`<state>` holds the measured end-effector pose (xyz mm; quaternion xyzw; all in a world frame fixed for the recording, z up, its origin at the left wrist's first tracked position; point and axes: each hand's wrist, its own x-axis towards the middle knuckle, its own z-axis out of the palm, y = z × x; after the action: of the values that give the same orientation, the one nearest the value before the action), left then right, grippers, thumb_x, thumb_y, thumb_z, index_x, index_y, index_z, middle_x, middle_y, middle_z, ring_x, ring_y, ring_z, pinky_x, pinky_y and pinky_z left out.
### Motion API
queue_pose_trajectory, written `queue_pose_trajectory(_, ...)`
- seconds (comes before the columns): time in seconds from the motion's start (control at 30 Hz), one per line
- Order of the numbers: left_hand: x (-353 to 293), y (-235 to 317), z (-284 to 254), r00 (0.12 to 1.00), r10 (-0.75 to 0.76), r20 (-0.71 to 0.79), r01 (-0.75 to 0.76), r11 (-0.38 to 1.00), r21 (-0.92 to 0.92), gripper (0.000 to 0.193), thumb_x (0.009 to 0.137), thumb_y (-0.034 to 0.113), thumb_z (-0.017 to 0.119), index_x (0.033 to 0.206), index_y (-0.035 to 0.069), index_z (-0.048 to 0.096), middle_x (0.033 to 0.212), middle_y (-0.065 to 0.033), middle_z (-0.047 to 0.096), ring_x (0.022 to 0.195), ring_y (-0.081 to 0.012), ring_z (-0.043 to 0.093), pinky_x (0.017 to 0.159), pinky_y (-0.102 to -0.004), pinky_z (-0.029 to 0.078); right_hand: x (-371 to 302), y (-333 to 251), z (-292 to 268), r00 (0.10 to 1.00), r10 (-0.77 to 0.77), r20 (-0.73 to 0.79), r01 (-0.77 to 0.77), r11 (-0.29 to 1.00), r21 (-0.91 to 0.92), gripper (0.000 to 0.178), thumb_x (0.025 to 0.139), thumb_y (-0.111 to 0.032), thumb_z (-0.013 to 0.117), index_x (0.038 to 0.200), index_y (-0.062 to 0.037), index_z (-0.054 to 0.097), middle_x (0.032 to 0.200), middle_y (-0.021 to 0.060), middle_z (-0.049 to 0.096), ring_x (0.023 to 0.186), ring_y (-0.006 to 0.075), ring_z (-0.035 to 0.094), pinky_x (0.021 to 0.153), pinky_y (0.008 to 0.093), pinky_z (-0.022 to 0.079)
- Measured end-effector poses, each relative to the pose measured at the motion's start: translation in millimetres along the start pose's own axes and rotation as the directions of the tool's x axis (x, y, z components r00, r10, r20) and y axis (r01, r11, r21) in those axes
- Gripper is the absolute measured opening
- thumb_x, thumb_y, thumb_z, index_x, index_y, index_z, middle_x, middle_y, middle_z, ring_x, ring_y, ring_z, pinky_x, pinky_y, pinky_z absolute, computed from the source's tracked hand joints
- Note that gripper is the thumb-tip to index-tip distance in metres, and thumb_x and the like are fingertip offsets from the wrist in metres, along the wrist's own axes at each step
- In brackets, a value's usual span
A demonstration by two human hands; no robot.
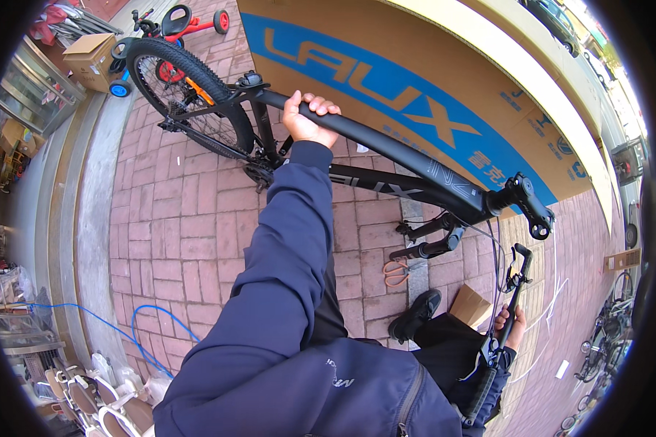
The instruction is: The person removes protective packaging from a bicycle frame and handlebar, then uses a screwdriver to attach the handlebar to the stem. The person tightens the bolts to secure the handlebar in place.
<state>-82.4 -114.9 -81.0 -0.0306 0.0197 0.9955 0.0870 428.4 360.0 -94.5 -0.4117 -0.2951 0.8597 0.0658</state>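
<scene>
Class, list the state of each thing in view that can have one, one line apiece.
Left hand: gripping the top tube
Right hand: gripping the handlebar
Handlebar: detached from the stem
Rear wheel: mounted
Fork: no wheel fitted
Large cardboard box: standing upright
Blue cord: lying loosely curved

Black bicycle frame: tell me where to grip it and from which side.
Grip the top tube, probably from above on the person's near side. It is a long bar, narrow enough to wrap around, and the big cardboard box stands along its far side. The left hand holds it near the rear end, leaving uncovered tube toward the stem.
</scene>
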Motion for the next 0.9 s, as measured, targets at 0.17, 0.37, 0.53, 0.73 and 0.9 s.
queue_pose_trajectory(0.17,-0.8,-1.9,2.2,0.999,0.038,-0.035,-0.037,0.999,0.032,0.028,0.090,0.035,0.063,0.076,0.015,0.048,0.062,0.0015,0.046,0.057,-0.0155,0.048,0.064,-0.0362,0.045,1.7,-0.2,0.3,1.000,-0.002,-0.030,0.002,1.000,-0.011,0.034,0.099,-0.039,0.055,0.100,-0.0053,0.055,0.070,0.0004,0.052,0.054,0.0126,0.050,0.044,0.0238,0.044)
queue_pose_trajectory(0.37,-3.1,-2.9,4.9,0.998,0.044,-0.038,-0.042,0.997,0.066,0.028,0.089,0.034,0.064,0.076,0.014,0.049,0.064,0.0011,0.047,0.060,-0.0155,0.049,0.068,-0.0355,0.046,4.5,-0.2,-0.3,0.998,-0.010,-0.068,0.006,0.999,-0.052,0.034,0.099,-0.040,0.056,0.099,-0.0064,0.054,0.070,0.0000,0.051,0.055,0.0134,0.049,0.045,0.0246,0.043)
queue_pose_trajectory(0.53,-4.0,-3.5,5.7,0.998,0.049,-0.039,-0.046,0.997,0.065,0.028,0.088,0.034,0.066,0.077,0.014,0.050,0.064,0.0010,0.048,0.061,-0.0161,0.051,0.069,-0.0367,0.047,5.8,0.4,-2.3,0.997,-0.020,-0.075,0.015,0.998,-0.063,0.037,0.098,-0.043,0.058,0.099,-0.0063,0.055,0.069,-0.0015,0.051,0.053,0.0107,0.049,0.044,0.0222,0.044)
queue_pose_trajectory(0.73,-4.1,-3.3,4.1,0.998,0.044,-0.035,-0.042,0.997,0.062,0.027,0.089,0.033,0.067,0.080,0.014,0.051,0.069,-0.0001,0.050,0.064,-0.0175,0.053,0.072,-0.0384,0.048,5.9,0.7,-3.9,0.998,-0.027,-0.057,0.021,0.995,-0.102,0.037,0.098,-0.044,0.058,0.101,-0.0067,0.055,0.070,-0.0013,0.051,0.053,0.0113,0.049,0.044,0.0222,0.044)
queue_pose_trajectory(0.9,-4.0,-3.1,1.7,0.999,0.038,-0.013,-0.037,0.997,0.063,0.026,0.090,0.033,0.066,0.081,0.013,0.051,0.071,-0.0007,0.051,0.068,-0.0184,0.054,0.076,-0.0390,0.048,5.4,2.9,-3.9,0.995,-0.043,-0.088,0.034,0.994,-0.101,0.036,0.098,-0.043,0.057,0.100,-0.0068,0.055,0.070,-0.0010,0.052,0.054,0.0124,0.049,0.045,0.0232,0.043)
